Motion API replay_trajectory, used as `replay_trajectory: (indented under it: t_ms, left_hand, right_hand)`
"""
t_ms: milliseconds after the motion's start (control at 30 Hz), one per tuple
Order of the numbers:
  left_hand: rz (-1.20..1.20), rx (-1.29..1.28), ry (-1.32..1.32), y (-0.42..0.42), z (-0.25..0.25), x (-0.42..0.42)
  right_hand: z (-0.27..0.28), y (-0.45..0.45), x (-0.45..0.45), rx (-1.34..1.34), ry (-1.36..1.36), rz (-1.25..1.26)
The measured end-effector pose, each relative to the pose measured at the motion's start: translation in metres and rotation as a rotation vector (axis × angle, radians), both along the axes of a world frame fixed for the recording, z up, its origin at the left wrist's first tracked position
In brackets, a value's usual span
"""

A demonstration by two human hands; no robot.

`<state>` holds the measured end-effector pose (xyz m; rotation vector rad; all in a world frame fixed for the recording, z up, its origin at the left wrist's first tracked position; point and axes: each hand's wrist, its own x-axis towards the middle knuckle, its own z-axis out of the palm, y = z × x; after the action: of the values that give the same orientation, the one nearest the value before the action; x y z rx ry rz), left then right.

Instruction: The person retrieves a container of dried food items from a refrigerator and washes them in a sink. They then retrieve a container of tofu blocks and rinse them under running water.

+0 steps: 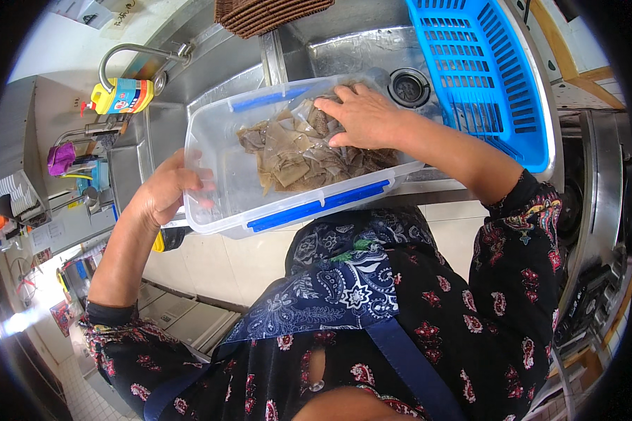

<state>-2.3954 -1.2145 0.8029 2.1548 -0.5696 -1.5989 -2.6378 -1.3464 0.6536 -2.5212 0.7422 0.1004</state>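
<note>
A clear plastic storage box (218,152) with blue side latches is held over the front edge of a steel sink, its lid off. Inside, towards its right end, lies a heap of wet, brownish-grey, sheet-like food pieces (295,163), whose exact kind I cannot tell. My left hand (176,187) grips the box's left end, the thumb outside and the fingers showing through the plastic. My right hand (361,113) rests with spread fingers on the heap near the far right corner. Its fingertips touch the pieces, and the hand covers part of them.
A blue slotted plastic basket (521,105) stands in the sink's right side, beside the drain (410,88). A brown woven basket (268,16) sits at the far edge. At the left are a curved faucet (131,47) and a yellow pump bottle (124,96).
</note>
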Motion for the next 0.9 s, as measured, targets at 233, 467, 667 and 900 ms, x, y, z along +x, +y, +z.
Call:
replay_trajectory:
  t_ms: [233,467,667,900]
  left_hand:
    - [-0.020,0.033,-0.013,-0.008,0.001,0.004]
    - [-0.065,0.069,-0.001,-0.020,0.008,0.001]
    - [-0.061,0.084,-0.015,-0.028,0.012,-0.002]
    - [-0.049,0.118,-0.041,-0.038,0.016,-0.006]
  right_hand:
    - [-0.007,-0.002,-0.001,-0.014,-0.030,0.004]
    - [-0.003,-0.005,-0.001,0.068,0.014,0.003]
    - [-0.013,-0.007,0.000,0.058,-0.012,0.007]
    - [-0.018,-0.011,-0.002,0.095,-0.041,0.003]
